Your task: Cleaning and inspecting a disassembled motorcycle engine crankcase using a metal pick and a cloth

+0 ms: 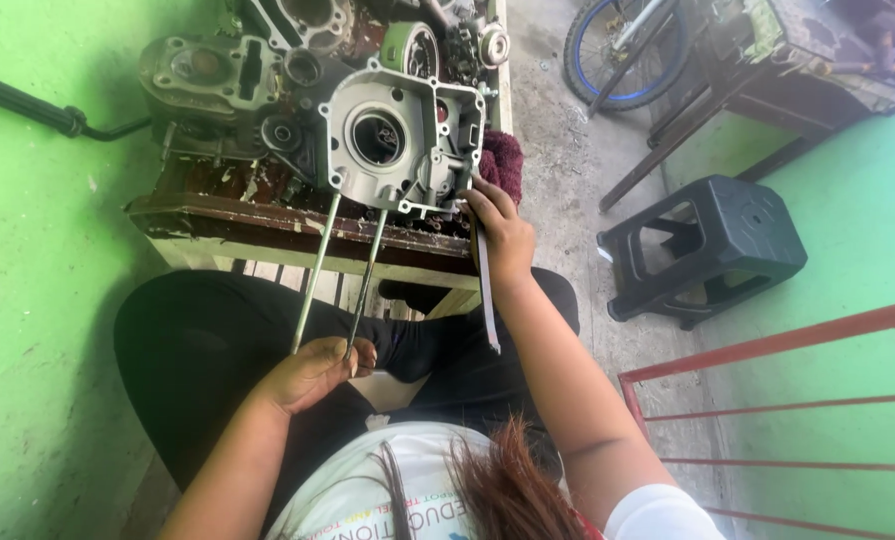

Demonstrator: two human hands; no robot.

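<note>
A grey metal engine case stands on a worn wooden bench, with two long metal studs sticking out of it toward me. My left hand is closed around the near ends of those studs, above my lap. My right hand rests at the lower right corner of the case and grips a long flat metal tool, which hangs down toward me. I sit with black trousers and a white shirt.
Other engine parts crowd the bench's far side, with a dark red cloth beside the case. A black plastic stool stands on the right floor, a red metal railing lower right, and a bicycle wheel beyond.
</note>
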